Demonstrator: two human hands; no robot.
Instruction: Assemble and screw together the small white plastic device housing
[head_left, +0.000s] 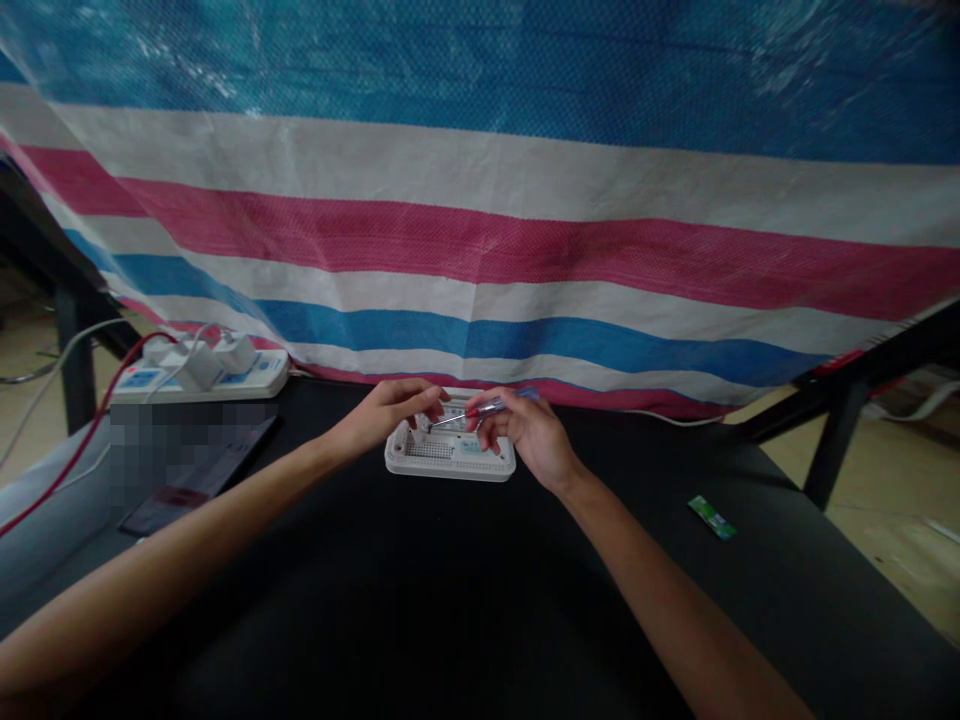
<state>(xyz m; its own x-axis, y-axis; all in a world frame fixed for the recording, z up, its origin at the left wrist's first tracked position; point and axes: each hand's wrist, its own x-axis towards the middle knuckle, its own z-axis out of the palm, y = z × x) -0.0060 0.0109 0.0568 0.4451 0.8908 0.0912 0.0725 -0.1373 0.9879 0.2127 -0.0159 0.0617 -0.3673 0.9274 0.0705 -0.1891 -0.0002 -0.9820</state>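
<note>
A white plastic device [450, 470], with a perforated grille, small holes and a pale label, lies on the black table. My right hand [536, 435] is closed around a screwdriver [491, 406] with a see-through bluish handle and a red collar. Its metal shaft slants down to the left, the tip over the device's left part. Bent over the device's back left side, my left hand [394, 408] has its fingers apart, close to the screwdriver tip. Nothing shows between those fingers, though their undersides are partly hidden.
At the back left is a white power strip [262, 380] with several plugs and red and white cables. A dark flat panel [202, 470], partly pixelated, lies before it. A small green packet [712, 518] rests on the right. A striped plastic sheet [480, 240] hangs behind the table [435, 600].
</note>
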